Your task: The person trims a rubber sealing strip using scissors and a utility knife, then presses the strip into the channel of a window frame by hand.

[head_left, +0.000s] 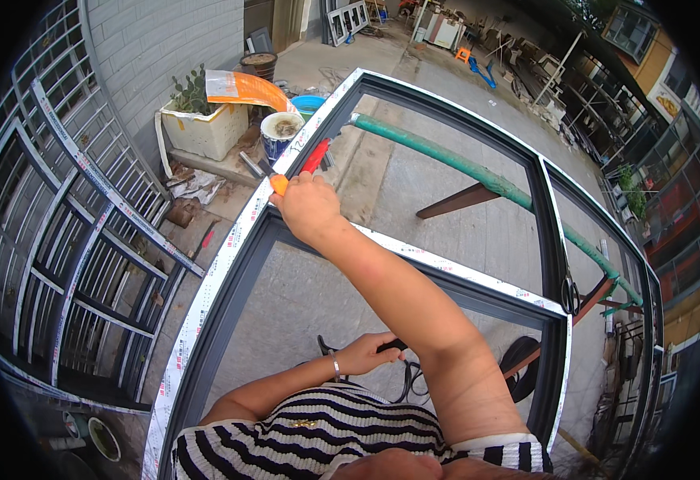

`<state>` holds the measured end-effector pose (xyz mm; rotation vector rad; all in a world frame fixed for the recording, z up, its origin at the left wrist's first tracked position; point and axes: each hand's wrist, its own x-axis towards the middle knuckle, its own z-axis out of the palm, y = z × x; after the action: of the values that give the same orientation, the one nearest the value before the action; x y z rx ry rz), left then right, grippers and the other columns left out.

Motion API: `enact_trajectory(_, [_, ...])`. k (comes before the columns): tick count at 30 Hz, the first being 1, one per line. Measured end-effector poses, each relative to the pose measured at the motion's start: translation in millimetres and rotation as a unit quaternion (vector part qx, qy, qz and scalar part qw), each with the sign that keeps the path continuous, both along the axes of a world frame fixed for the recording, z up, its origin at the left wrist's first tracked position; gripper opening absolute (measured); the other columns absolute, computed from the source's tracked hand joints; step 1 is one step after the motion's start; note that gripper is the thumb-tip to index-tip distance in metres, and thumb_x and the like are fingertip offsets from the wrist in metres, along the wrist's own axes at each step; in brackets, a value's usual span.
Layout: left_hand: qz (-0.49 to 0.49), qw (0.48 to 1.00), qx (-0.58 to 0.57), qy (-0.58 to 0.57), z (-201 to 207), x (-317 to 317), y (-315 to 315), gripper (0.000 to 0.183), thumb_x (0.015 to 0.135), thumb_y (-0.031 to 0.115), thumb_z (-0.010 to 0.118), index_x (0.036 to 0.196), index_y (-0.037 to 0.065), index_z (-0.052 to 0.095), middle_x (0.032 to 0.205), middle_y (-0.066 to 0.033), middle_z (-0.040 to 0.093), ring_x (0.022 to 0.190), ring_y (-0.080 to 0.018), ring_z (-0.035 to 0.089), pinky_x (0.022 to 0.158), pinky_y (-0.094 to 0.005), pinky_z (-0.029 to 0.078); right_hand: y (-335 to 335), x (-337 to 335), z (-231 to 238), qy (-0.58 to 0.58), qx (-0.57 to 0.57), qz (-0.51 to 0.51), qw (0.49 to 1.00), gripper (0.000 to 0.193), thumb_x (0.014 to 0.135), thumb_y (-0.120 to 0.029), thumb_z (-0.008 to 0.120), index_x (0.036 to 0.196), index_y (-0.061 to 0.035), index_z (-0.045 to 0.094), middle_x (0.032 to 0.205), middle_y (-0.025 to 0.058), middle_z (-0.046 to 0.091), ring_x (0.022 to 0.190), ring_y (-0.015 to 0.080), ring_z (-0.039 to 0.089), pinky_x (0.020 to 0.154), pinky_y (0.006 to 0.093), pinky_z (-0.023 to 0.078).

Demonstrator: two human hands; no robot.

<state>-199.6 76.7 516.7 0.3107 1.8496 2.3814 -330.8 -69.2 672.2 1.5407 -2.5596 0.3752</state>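
A large window frame (242,236), dark grey with printed white protective film, lies in front of me. My right hand (310,206) is closed at the corner where a crossbar meets the left rail. It grips a hand tool; an orange end (279,185) shows by the thumb and a red part (315,157) extends beyond the fingers. The tool's kind is partly hidden. Close to my body, my left hand (370,354) is closed around a black rubber strip (393,346). Loops of black strip (414,382) hang below that hand.
Green pipe (446,160) supports run beneath the frame. Black-handled scissors (571,296) sit at the right crossbar joint, above a black coil (522,368). Metal grilles (70,232) lean at the left. A cactus planter (202,132) and a bucket (278,142) stand beyond the left rail.
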Motion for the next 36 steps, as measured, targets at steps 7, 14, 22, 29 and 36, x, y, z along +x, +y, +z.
enact_trajectory(7, [-0.013,0.998,0.012,-0.056,-6.6,3.2,-10.5,0.028,0.102,0.012,0.053,0.125,-0.004,0.057,0.107,-0.0071,0.066,0.093,-0.0119,0.06,0.088,-0.0277,0.051,136.2,-42.5,38.4,0.105,-0.123,-0.032,0.986,0.04,0.089,-0.035,0.068,0.115,-0.0048,0.067,0.097,0.014,0.063,0.094,0.0332,0.057,0.085,0.0426,0.046])
enact_trajectory(14, [-0.076,0.995,0.037,-0.045,18.6,-33.6,4.7,0.026,0.102,0.012,0.055,0.123,-0.004,0.058,0.104,-0.0069,0.066,0.092,-0.013,0.061,0.087,-0.0282,0.051,485.0,-165.2,24.6,0.199,-0.025,-0.486,0.851,0.036,0.085,-0.028,0.072,0.106,-0.0006,0.065,0.105,0.0224,0.063,0.101,0.0406,0.06,0.087,0.0493,0.052])
enact_trajectory(22, [-0.135,0.99,0.043,-0.027,46.9,-58.4,18.8,0.032,0.105,0.023,0.053,0.123,-0.003,0.056,0.099,-0.0075,0.065,0.082,-0.0131,0.06,0.079,-0.0274,0.05,557.1,-189.4,15.3,0.006,0.058,-0.523,0.85,0.037,0.083,-0.016,0.073,0.115,-0.0033,0.061,0.104,0.026,0.069,0.1,0.0443,0.066,0.089,0.0514,0.052])
enact_trajectory(29, [-0.164,0.985,0.016,-0.047,53.3,-61.4,22.8,0.034,0.105,0.027,0.055,0.124,-0.001,0.058,0.098,-0.006,0.065,0.078,-0.0096,0.058,0.075,-0.0243,0.049,556.2,-195.2,27.1,-0.007,0.106,-0.472,0.875,0.059,0.079,-0.006,0.07,0.135,-0.0065,0.052,0.108,0.0278,0.068,0.104,0.0434,0.065,0.092,0.0499,0.051])
enact_trajectory(36, [-0.188,0.981,-0.011,-0.049,65.2,-70.3,39.8,0.04,0.105,0.03,0.054,0.127,-0.003,0.057,0.096,-0.0049,0.065,0.08,-0.0098,0.057,0.077,-0.0251,0.048,567.5,-129.5,39.7,0.116,-0.067,-0.479,0.868,0.055,0.084,-0.008,0.066,0.137,-0.004,0.049,0.111,0.0279,0.064,0.103,0.045,0.064,0.088,0.0493,0.05])
